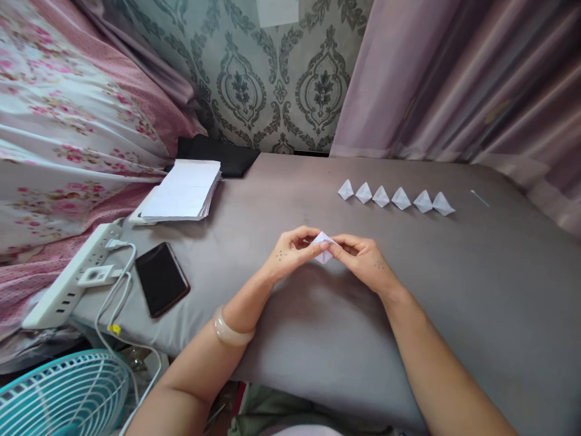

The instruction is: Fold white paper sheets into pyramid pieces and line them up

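Centre of frame: small white folded-paper piece with pointed top (324,257), held up just above the grey cloth-covered surface (454,303). Left hand (287,251) and right hand (367,260) meet on it from either side, fingers of both clamped on the paper, thumbs on its near face; far fingertips partly hidden. Pale, milky bangle (232,329) round left wrist, lower centre-left.

Upper right of frame: slanting row of six white folded-paper pieces with pointed tops (380,197), the rightmost two closest together. Thin pale stick (480,198) lying to the right of the row, well apart from it.

Upper left: stack of white paper sheets (181,191), edges uneven, black flat item (220,156) behind it. Centre-left: dark-screened phone (162,281), near a long white power strip (68,284) with plugs and white cables. Lower left corner: teal fan (68,396)
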The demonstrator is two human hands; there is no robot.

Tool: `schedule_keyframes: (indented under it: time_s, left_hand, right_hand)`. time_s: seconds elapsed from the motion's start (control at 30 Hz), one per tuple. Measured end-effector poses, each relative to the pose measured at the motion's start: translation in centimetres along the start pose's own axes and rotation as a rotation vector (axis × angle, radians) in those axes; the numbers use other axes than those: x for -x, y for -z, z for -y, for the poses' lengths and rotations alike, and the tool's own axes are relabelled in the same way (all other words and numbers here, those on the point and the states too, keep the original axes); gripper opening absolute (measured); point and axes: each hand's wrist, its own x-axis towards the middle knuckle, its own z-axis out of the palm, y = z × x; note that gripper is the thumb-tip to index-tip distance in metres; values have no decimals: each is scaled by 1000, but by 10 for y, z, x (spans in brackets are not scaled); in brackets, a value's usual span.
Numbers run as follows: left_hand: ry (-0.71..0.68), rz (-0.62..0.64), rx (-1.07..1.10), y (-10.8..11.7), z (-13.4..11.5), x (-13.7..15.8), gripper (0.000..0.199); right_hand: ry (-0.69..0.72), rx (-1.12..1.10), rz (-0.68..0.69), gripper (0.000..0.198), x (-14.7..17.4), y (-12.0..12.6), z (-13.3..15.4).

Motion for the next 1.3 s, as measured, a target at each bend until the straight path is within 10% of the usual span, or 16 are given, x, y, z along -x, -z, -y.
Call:
schedule_keyframes:
  time_s: [0.3, 0.63, 0.97, 1.3]
  left_hand:
    - [112, -227, 310, -3, 13, -9, 24]
    - [178, -64, 3, 4, 4, -5, 28]
    - [279, -402, 464, -1, 23, -15, 26]
    - [380, -78, 118, -2, 18, -7, 29]
  right_hand:
    - [-90, -188, -112, 29, -3, -12, -6]
    - [-75, 110, -175, 35, -3, -1, -4]
    - [-318, -489, -232, 38, -9, -25, -9]
    - [-288, -256, -284, 34, -11, -1, -19]
